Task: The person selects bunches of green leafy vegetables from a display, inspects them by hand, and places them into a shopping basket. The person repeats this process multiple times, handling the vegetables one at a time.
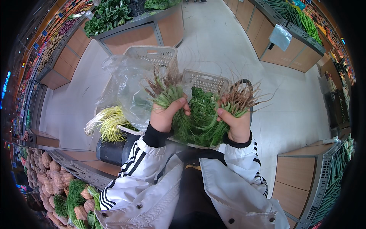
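My left hand (168, 113) grips a bunch of feathery green herbs (171, 96) by the stems, brown roots pointing up and away from me. A second rooted bunch (238, 100) is in my right hand (234, 120), its thin leaves hanging down. Both bunches are over a light plastic crate (206, 78) holding more loose greens (201, 106). Beside my left hand, a clear plastic bag (131, 86) drapes over another pale crate (151, 51). White-and-yellow stalks (110, 121), perhaps garlic chives, hang over that crate's near side.
A dark bin-like object (111, 151) stands at the lower left, near a display of brown squash (57, 180). Wood-panelled vegetable stands (131, 37) surround the tiled floor (291, 108). A plastic bag (280, 37) hangs from the right stand. Green cucumbers (331, 180) fill the lower-right stand.
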### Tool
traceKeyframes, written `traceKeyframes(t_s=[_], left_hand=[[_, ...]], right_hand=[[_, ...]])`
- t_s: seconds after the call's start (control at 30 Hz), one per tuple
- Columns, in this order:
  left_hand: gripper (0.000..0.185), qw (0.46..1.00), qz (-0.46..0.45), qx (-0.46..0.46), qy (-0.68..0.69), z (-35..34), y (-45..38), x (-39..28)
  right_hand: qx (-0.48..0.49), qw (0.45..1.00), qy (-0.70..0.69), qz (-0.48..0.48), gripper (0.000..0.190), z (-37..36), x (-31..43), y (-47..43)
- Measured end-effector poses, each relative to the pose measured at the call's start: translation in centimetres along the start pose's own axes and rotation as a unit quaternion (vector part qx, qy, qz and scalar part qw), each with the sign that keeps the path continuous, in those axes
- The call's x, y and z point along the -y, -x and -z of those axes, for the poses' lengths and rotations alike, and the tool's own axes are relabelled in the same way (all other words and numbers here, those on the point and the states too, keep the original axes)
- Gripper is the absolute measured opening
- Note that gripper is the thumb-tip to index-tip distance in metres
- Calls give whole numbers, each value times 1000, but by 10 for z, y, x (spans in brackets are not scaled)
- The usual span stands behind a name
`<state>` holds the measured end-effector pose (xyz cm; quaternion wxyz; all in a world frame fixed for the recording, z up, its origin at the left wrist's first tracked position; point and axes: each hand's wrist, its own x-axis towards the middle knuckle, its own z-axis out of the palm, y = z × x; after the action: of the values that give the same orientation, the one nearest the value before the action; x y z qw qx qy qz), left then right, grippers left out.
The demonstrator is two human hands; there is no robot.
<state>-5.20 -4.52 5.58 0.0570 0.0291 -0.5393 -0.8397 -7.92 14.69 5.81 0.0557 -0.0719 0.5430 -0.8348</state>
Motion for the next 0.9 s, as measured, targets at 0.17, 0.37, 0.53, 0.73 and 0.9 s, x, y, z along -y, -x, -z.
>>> traceKeyframes(t_s=[0.17, 0.37, 0.53, 0.73, 0.9], left_hand=[[15, 995, -31, -78, 54, 13, -5, -3], [23, 991, -46, 61, -112, -11, 6, -6], [23, 981, -35, 67, -181, -21, 14, 7], [16, 977, -67, 21, -202, -24, 16, 5], [12, 983, -104, -31, -148, -8, 5, 5]], right_hand=[[-5, 1000, -25, -17, 32, 13, 3, 0], [8, 1000, -5, -5, 30, -4, 1, 2], [47, 998, 13, -26, 38, -10, -6, 6], [59, 998, 29, -20, 37, -9, -4, 9], [-15, 998, -59, -13, 31, 5, 4, 7]])
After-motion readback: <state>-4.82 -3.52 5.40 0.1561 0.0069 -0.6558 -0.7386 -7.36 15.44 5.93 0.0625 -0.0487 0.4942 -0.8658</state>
